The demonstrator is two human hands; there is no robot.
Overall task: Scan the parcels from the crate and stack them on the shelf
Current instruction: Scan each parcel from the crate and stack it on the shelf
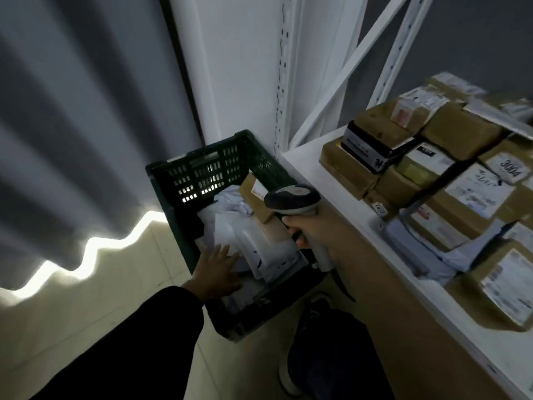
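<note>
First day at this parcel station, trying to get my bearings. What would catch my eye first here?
The grey barcode scanner gripped in the right hand, centre frame, above the dark green crate of white mailers where the left hand reaches in. At right, brown parcels crowd the white shelf; at left, bright light leaks under a grey curtain.

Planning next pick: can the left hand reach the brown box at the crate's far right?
Probably yes. The left hand is inside the open crate on white mailers; the brown box lies uncovered beyond, though the scanner overlaps it in view.
</note>
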